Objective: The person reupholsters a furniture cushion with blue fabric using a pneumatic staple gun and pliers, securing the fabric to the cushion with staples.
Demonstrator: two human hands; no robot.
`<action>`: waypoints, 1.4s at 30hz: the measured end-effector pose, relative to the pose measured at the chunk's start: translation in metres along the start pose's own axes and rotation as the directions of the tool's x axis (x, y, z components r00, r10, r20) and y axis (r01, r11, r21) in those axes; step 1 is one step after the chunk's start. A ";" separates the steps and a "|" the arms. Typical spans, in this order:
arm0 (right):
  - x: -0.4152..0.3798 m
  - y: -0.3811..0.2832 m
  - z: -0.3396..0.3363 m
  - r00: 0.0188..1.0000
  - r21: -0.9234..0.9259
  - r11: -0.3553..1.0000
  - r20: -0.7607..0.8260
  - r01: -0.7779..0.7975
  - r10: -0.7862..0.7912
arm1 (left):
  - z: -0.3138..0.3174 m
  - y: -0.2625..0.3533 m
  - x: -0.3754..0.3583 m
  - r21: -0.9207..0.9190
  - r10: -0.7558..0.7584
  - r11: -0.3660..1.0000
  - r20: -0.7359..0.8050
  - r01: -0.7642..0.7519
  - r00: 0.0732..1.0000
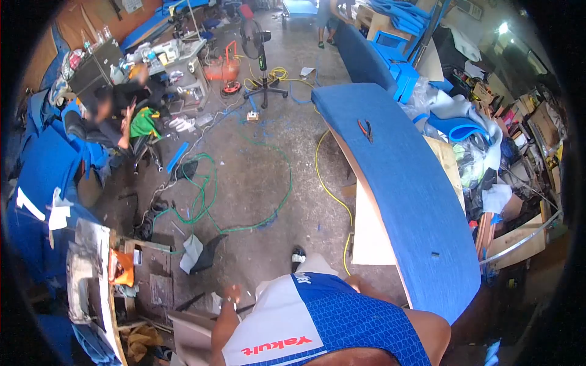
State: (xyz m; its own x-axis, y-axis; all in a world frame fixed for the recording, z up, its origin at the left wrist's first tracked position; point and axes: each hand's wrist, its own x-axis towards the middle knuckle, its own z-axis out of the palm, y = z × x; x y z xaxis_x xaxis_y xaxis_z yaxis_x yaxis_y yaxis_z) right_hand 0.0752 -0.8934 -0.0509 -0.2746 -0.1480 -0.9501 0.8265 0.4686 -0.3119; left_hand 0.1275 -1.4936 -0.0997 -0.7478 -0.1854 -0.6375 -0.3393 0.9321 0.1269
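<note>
While the head view looks down past a blue and white jersey, the left hand (pixel 232 294) hangs low over the floor. It is too blurred to tell whether its fingers are spread or pinched on something small and pale. The right hand is out of sight; only that arm's upper part shows. A grey board (pixel 190 332) lies just below and left of the left hand, apparently not touching it, beside a cluttered bench (pixel 152 268). A reach there would go best slow and straight down, with the feet clear of the green hose (pixel 268 213). A long blue panel (pixel 403 183) stands well apart to the right, with pliers (pixel 365 129) on it. Another person (pixel 113 113) sits far off.
</note>
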 end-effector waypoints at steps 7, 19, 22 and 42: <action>0.134 -0.121 -0.126 0.800 -0.584 0.725 -0.202 0.365 -0.565 | 0.009 0.001 -0.014 -0.375 -0.060 0.920 0.147 0.112 0.987; 0.126 -0.259 0.013 0.946 -0.663 0.741 -0.158 0.111 -0.284 | -0.182 -0.043 0.192 -0.253 -0.061 0.967 -0.096 0.035 0.993; 0.106 -0.280 0.078 0.879 -0.823 0.532 -0.088 0.201 -0.468 | -0.262 -0.073 0.228 -0.345 -0.051 0.939 -0.109 0.010 0.993; 0.018 -0.342 0.172 0.942 -0.905 0.419 -0.196 -0.067 -0.273 | -0.235 -0.105 0.344 -0.268 0.277 0.926 0.008 -0.265 0.961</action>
State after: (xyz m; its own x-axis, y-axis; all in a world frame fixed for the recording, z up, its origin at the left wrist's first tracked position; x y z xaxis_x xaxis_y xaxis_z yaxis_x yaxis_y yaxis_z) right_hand -0.1276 -1.2059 0.0372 -0.5803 -0.0969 -0.8086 -0.0802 0.9949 -0.0617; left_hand -0.2282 -1.7281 -0.1539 -0.8081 0.0826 -0.5832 -0.2691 0.8290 0.4903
